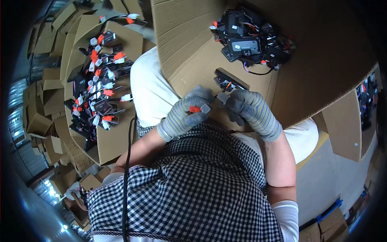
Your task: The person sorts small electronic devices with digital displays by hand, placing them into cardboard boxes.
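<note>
Both my hands wear grey striped work gloves and meet over the near part of a large open cardboard box (187,72). A small connector with a red part and a clear-white end (204,108) is pinched in my left hand (177,119). Opposite it, my right hand (258,113) has its fingers closed on a pale grey plug (223,97). Just beyond the fingers lies a black electronic module (230,80) with an orange wire; whether it joins the plug is hidden. Farther into the box sits a heap of black modules (244,44) with wires.
To my left, an open carton (121,133) carries many black modules with red and white connectors (96,86). Another carton (342,129) with similar parts stands at right. A black cable (129,161) hangs along my left side. Cardboard boxes (52,97) pile up behind at left.
</note>
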The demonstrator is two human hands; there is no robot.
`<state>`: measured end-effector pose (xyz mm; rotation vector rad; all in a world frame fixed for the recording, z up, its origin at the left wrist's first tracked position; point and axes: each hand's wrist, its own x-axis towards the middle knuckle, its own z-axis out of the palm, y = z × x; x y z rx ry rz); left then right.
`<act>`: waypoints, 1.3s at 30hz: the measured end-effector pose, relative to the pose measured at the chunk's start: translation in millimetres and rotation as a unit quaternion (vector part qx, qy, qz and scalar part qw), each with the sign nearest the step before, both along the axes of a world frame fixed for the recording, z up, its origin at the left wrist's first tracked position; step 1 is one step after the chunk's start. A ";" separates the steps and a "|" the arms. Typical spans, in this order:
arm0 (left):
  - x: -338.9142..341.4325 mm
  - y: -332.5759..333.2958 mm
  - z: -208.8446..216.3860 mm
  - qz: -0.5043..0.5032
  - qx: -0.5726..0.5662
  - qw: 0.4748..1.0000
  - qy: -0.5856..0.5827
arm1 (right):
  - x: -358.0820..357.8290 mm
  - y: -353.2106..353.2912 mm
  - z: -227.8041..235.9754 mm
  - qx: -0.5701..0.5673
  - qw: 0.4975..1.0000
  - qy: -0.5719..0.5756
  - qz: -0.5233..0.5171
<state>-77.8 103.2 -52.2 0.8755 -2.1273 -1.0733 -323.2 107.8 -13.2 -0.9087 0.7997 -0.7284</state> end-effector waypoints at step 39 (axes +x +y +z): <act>18.1 -32.5 -5.5 -0.213 0.181 0.948 -0.156 | 8.7 -11.4 -24.4 -0.063 0.963 0.174 0.195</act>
